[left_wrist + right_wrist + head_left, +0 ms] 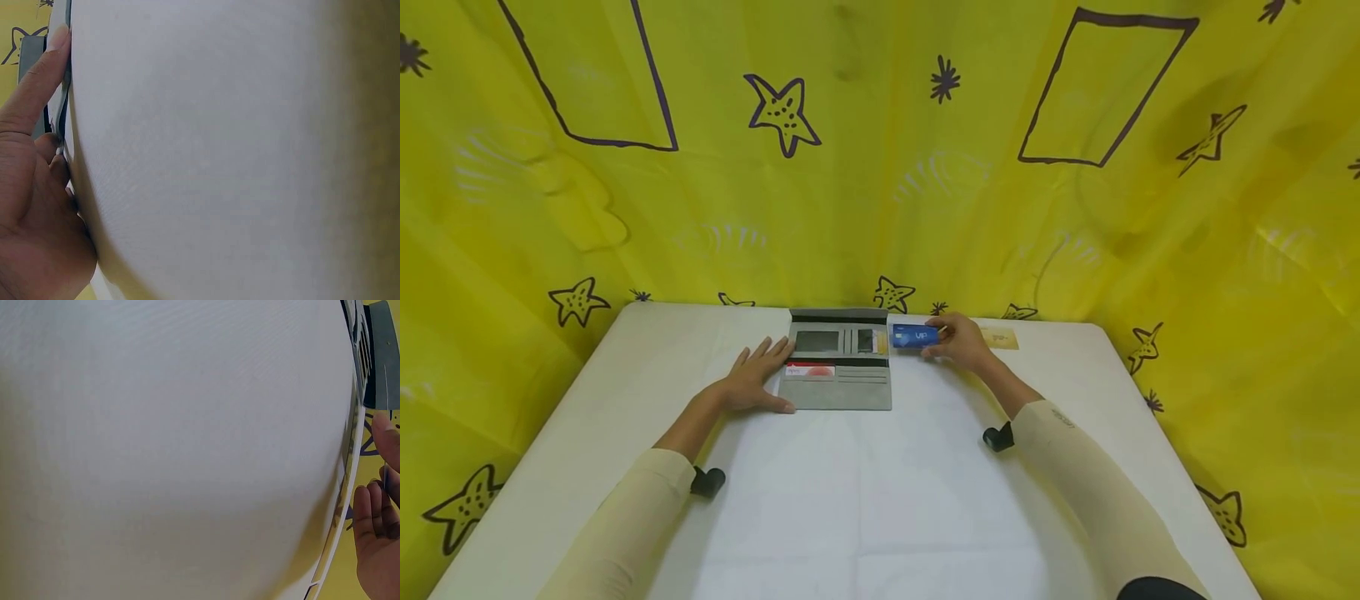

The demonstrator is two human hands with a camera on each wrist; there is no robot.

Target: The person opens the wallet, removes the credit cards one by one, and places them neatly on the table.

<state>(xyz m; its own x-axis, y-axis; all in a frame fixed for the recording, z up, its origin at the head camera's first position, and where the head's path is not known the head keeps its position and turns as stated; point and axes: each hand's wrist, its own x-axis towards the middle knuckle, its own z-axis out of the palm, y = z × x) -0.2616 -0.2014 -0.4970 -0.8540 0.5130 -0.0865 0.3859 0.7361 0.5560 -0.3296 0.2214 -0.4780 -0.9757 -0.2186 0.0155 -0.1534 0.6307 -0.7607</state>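
A grey wallet (838,360) lies spread on the white table (850,492), with a red-and-white card (809,370) in a lower slot. My left hand (758,379) lies flat on the table and presses the wallet's left edge, fingers straight; the left wrist view shows its fingers (34,87) against the wallet's edge (31,53). My right hand (958,342) pinches a blue card (915,336) by its right end, just right of the wallet's upper row of slots. The right wrist view shows only fingers (378,512) and a sliver of the wallet (381,356).
A pale gold card (1000,338) lies on the table behind my right hand near the back edge. A yellow cloth (880,167) with dark stars and rectangles hangs around the table on all sides. Small black wrist mounts (707,482) sit on both forearms.
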